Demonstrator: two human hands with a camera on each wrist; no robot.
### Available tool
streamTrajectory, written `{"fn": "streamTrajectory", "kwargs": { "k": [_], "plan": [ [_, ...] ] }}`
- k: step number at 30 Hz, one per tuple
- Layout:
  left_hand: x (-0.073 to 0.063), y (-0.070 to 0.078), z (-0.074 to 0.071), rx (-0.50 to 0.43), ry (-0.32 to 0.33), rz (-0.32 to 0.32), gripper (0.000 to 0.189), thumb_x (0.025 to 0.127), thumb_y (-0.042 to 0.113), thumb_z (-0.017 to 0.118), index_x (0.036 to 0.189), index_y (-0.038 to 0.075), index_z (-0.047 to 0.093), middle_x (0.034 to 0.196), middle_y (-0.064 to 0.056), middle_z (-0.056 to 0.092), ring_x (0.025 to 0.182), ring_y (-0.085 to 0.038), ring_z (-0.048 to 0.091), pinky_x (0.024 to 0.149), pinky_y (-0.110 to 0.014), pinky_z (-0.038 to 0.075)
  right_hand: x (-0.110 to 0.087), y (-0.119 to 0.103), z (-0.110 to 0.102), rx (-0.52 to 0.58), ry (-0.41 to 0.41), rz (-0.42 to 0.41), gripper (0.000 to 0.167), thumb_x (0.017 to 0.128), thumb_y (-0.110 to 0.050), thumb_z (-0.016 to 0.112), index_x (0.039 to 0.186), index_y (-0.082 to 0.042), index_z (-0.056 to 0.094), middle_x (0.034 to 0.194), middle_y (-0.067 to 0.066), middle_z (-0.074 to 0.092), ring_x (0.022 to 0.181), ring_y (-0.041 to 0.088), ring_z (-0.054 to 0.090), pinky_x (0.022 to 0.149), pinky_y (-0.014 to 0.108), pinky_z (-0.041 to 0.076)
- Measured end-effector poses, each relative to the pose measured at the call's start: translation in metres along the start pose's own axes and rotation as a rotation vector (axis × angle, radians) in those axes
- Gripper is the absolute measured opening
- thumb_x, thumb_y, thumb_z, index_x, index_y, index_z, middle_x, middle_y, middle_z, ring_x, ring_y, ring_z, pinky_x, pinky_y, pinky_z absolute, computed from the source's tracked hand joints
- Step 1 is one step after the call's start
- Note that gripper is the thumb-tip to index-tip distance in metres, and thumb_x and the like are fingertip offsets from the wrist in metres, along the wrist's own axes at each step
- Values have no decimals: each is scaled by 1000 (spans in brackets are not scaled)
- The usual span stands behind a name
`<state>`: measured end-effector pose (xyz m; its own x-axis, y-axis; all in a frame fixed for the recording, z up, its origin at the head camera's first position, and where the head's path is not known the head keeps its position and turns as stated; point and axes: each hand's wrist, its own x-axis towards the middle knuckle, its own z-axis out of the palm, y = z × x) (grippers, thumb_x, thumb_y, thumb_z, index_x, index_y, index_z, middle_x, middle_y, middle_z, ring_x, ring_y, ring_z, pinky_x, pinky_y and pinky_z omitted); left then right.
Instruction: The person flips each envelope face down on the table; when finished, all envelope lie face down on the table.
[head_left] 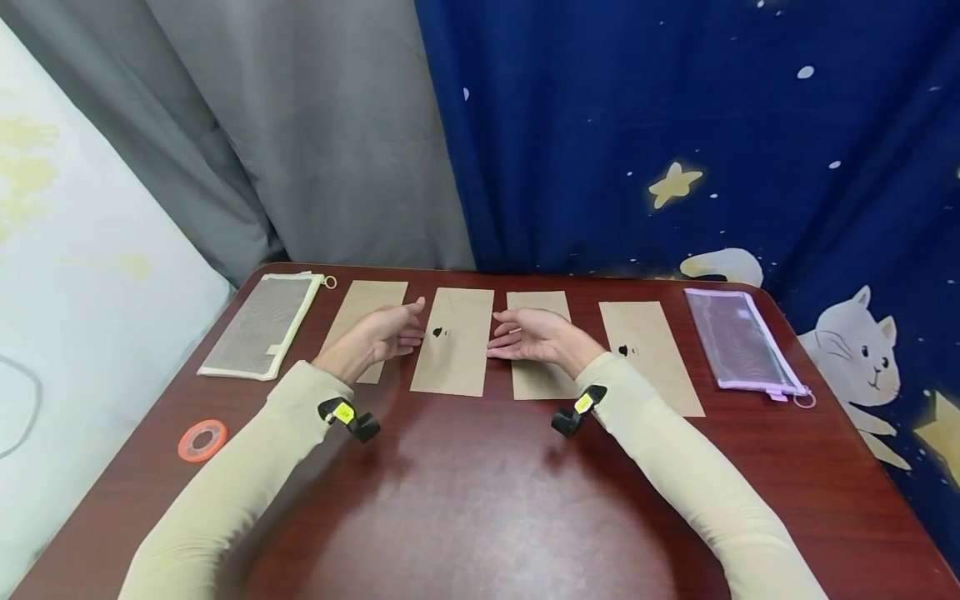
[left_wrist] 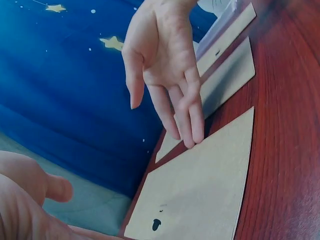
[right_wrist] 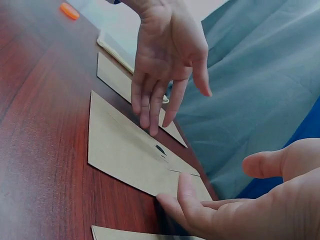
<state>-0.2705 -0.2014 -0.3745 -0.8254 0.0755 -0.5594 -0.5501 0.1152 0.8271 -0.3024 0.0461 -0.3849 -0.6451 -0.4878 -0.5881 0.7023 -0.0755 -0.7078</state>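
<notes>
Several flat brown kraft-paper pieces with small black prints lie in a row across the table. My left hand (head_left: 386, 333) hovers at the left edge of the second paper piece (head_left: 457, 362), palm turned inward and fingers loosely extended. Opposite it, my right hand (head_left: 534, 335) faces in from that piece's right edge and partly covers the third paper piece (head_left: 542, 385). Neither hand holds anything; whether fingertips touch the paper I cannot tell. Behind the left hand is the leftmost paper piece (head_left: 372, 293), partly hidden. The rightmost paper piece (head_left: 660, 350) lies beyond the right wrist.
A pale-yellow zip pouch (head_left: 262, 321) of mesh lies at the table's left, and a purple zip pouch (head_left: 738, 337) at the right. An orange ring-shaped object (head_left: 202, 440) sits near the left edge. Grey and blue curtains (head_left: 555, 150) hang behind the table (head_left: 480, 500).
</notes>
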Motion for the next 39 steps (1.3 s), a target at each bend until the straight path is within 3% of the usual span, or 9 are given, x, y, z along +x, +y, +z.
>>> {"fn": "streamTrajectory", "kwargs": {
  "k": [8, 11, 14, 18, 21, 25, 31, 36, 39],
  "plan": [
    [4, 3, -7, -23, 16, -2, 57, 110, 28, 36, 152, -9, 26, 132, -20, 45, 118, -27, 48, 119, -39, 37, -1, -2, 3, -44, 46, -6, 61, 108, -20, 46, 153, 12, 21, 156, 34, 29, 144, 42, 40, 121, 38, 38],
    [4, 7, -10, -66, 1, 6, 35, 109, 12, 36, 139, -3, 42, 119, -14, 47, 108, -21, 50, 117, -36, 40, -2, -3, 5, -56, 64, -51, 58, 107, -17, 48, 151, 12, 25, 154, 33, 30, 142, 40, 42, 119, 38, 40],
    [2, 10, -13, -70, -27, 9, 21, 107, 3, 35, 124, 0, 47, 115, -13, 48, 104, -18, 52, 116, -35, 41, -1, -1, 9, -150, 90, -122, 48, 105, -8, 49, 146, 13, 36, 150, 26, 39, 127, 31, 53, 114, 36, 47],
    [-1, 10, -17, -40, -66, 24, 34, 108, 2, 32, 138, -11, 41, 110, -11, 52, 98, -15, 54, 113, -35, 44, -1, 10, 13, -333, 192, -282, 31, 98, 3, 55, 127, 15, 59, 112, 13, 65, 83, 13, 63, 82, 21, 60],
    [-2, 8, -18, -26, -64, 54, 44, 106, -1, 35, 148, -14, 33, 101, -6, 56, 92, -11, 57, 104, -29, 51, 1, 20, 17, -363, 303, -405, 21, 93, 7, 60, 112, 14, 68, 84, 6, 66, 65, 8, 62, 62, 16, 57],
    [-5, 5, -19, -31, -23, 109, 45, 104, -3, 42, 147, -15, 37, 91, -1, 62, 85, -8, 61, 89, -21, 56, 7, 30, 19, -253, 362, -477, 21, 91, 8, 64, 111, 12, 70, 82, 3, 65, 66, 6, 61, 62, 15, 57],
    [-7, 6, -17, -62, 70, 192, 40, 101, -4, 53, 140, -13, 50, 82, 4, 72, 75, -4, 71, 90, -26, 60, 12, 33, 13, -94, 309, -417, 29, 93, 5, 63, 122, 8, 66, 87, 1, 63, 72, 7, 58, 70, 16, 55],
    [-12, 14, -15, -82, 81, 192, 29, 98, -4, 60, 126, -9, 63, 77, 4, 73, 68, -5, 72, 83, -22, 61, 13, 31, 10, -117, 282, -407, 31, 95, 4, 63, 125, 8, 64, 86, 0, 63, 72, 7, 58, 71, 17, 54],
    [-16, 20, -16, -90, 91, 201, 22, 95, -6, 63, 117, -9, 66, 76, 2, 74, 67, -6, 73, 81, -22, 61, 11, 32, 13, -196, 288, -455, 29, 94, 4, 64, 122, 10, 65, 87, 3, 65, 70, 6, 59, 70, 17, 55]
  ]
}}
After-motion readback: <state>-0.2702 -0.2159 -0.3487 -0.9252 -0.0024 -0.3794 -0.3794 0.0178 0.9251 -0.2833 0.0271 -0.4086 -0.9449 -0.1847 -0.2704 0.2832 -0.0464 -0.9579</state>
